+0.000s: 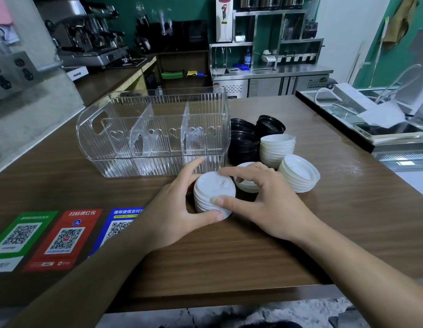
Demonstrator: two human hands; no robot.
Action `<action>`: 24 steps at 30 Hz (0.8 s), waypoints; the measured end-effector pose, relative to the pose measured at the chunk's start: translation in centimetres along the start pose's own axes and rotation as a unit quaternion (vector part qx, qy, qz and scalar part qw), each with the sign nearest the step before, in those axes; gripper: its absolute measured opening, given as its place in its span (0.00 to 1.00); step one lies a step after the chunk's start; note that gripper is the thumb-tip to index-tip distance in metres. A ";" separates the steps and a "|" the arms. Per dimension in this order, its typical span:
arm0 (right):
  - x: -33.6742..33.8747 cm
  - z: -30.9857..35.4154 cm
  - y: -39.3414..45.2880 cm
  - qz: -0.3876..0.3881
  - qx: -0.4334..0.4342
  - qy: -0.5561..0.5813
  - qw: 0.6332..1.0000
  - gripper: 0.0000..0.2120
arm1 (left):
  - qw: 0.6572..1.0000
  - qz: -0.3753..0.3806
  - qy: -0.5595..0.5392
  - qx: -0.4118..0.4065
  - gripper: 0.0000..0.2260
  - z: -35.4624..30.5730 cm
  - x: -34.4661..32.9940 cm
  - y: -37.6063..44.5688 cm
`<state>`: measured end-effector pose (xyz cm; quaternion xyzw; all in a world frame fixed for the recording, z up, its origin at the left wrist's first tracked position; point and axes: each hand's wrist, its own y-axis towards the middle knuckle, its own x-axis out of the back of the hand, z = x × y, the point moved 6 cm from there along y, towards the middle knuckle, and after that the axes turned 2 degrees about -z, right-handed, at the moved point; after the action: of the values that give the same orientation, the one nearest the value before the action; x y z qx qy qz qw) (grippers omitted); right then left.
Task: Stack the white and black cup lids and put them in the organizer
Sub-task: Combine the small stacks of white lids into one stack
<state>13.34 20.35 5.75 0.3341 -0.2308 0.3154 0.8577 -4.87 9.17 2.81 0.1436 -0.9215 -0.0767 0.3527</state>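
Observation:
A stack of white lids (214,194) stands on the wooden counter in front of the clear organizer (153,133). My left hand (177,209) grips the stack from the left, thumb low at its front. My right hand (260,200) pinches it from the right, index finger on top and thumb on its side. Behind my right hand lies a small white lid pile (247,184). Further right are two more white stacks (299,172) (276,147) and black lid stacks (243,145) (269,124). The organizer's compartments hold nothing.
Three QR-code stickers (63,235) lie flat on the counter at the left. A metal ledge with a tablet (388,131), papers and a power strip runs along the right. An espresso machine (87,36) stands far back left.

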 end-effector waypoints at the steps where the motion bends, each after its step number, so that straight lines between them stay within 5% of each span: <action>1: 0.0 0.0 0.0 -0.005 0.000 -0.002 1.000 0.24 | 1.000 -0.001 0.002 0.000 0.54 0.0 0.0 0.0; 16: 0.3 -0.1 -0.2 -0.052 0.007 -0.050 0.997 0.24 | 1.000 -0.014 0.024 -0.007 0.48 -0.1 0.0 0.1; 24: 1.2 -2.4 0.1 -0.130 0.029 -0.191 0.972 0.09 | 0.996 -0.038 0.078 -0.016 0.42 -0.2 0.4 0.2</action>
<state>14.55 22.62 4.94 0.4397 -0.3360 0.1380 0.8214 -5.00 9.22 3.24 0.1784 -0.8839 -0.0934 0.4222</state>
